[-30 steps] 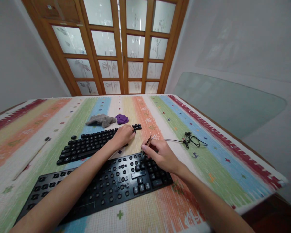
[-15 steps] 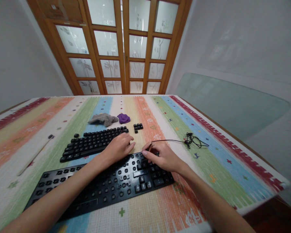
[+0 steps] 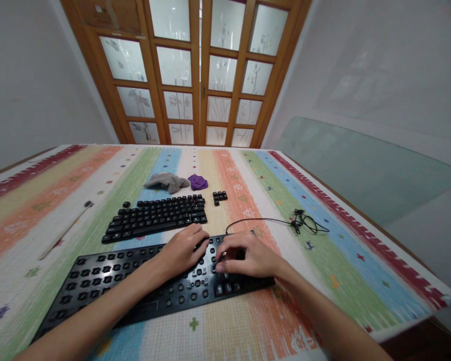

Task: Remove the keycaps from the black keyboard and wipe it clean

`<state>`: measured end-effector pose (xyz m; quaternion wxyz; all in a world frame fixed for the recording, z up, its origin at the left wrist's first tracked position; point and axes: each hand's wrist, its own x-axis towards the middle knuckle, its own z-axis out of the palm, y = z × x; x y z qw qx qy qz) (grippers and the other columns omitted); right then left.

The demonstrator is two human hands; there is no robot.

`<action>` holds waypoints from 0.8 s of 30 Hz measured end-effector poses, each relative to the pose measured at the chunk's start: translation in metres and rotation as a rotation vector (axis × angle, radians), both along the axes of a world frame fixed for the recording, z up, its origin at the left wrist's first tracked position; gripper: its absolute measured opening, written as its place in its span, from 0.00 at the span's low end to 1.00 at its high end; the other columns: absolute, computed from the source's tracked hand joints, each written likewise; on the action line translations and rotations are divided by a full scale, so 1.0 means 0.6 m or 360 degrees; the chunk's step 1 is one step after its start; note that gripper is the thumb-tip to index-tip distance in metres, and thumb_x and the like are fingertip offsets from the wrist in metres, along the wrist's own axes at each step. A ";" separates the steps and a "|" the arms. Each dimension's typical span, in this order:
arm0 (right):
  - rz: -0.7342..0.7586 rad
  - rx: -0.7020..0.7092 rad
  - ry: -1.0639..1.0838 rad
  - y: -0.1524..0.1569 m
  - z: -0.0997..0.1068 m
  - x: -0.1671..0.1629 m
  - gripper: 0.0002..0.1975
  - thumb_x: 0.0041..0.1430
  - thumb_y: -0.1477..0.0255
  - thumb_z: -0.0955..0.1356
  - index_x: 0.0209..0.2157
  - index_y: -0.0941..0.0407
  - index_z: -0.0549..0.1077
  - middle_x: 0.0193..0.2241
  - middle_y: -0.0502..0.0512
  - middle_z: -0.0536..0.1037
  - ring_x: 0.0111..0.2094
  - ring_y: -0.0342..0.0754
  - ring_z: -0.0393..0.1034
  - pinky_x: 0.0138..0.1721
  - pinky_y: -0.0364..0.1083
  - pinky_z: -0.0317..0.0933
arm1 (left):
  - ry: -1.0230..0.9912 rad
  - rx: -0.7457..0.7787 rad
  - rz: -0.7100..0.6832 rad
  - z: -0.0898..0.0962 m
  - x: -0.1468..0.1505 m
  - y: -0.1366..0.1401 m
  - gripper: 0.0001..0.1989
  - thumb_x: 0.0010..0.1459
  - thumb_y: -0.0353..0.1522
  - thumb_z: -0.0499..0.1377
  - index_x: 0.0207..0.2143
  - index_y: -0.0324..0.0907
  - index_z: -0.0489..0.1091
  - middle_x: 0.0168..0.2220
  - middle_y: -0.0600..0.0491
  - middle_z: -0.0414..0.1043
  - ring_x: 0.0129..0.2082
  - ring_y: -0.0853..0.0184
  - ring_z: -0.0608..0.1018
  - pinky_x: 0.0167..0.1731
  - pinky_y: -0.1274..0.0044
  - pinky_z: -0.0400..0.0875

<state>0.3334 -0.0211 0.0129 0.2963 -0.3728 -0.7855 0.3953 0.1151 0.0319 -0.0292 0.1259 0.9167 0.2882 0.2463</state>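
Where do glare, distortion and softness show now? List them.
Head view: pale glare on the keyboard base; head view: the door frame splays toward the top; head view: legends on the keycaps are too soft to read.

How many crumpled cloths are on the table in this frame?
2: a grey cloth beyond the laid-out keycaps, and a purple cloth just to its right. Any tucked beneath these would not show.
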 end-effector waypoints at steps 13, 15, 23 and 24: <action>-0.0420 0.0067 -0.0100 0.025 -0.018 0.021 0.16 0.66 0.61 0.64 0.29 0.58 0.72 0.23 0.51 0.75 0.24 0.43 0.68 0.28 0.43 0.60 | 0.0014 -0.0046 -0.0042 0.008 -0.003 0.001 0.09 0.65 0.30 0.52 0.41 0.40 0.72 0.35 0.49 0.70 0.37 0.62 0.74 0.38 0.70 0.71; -0.0293 0.0237 -0.0206 0.017 -0.006 0.022 0.14 0.66 0.63 0.64 0.32 0.58 0.73 0.27 0.53 0.77 0.29 0.46 0.70 0.33 0.44 0.62 | 0.0024 -0.0052 -0.0047 0.010 -0.003 -0.001 0.09 0.65 0.30 0.52 0.40 0.40 0.72 0.35 0.49 0.71 0.37 0.63 0.74 0.38 0.71 0.71; -0.0420 0.0291 -0.0310 0.000 0.003 -0.002 0.14 0.69 0.64 0.61 0.35 0.57 0.71 0.32 0.56 0.77 0.34 0.48 0.71 0.38 0.47 0.62 | 0.0028 -0.0044 -0.0040 0.009 -0.001 -0.002 0.08 0.65 0.29 0.52 0.40 0.41 0.71 0.36 0.49 0.71 0.37 0.63 0.74 0.38 0.71 0.72; -0.0443 0.0287 -0.0307 -0.001 0.003 -0.005 0.13 0.69 0.64 0.62 0.35 0.57 0.71 0.31 0.56 0.77 0.34 0.48 0.70 0.37 0.46 0.62 | 0.0027 -0.0046 -0.0041 0.008 -0.001 -0.001 0.08 0.65 0.29 0.52 0.40 0.41 0.71 0.36 0.49 0.71 0.37 0.63 0.74 0.38 0.71 0.72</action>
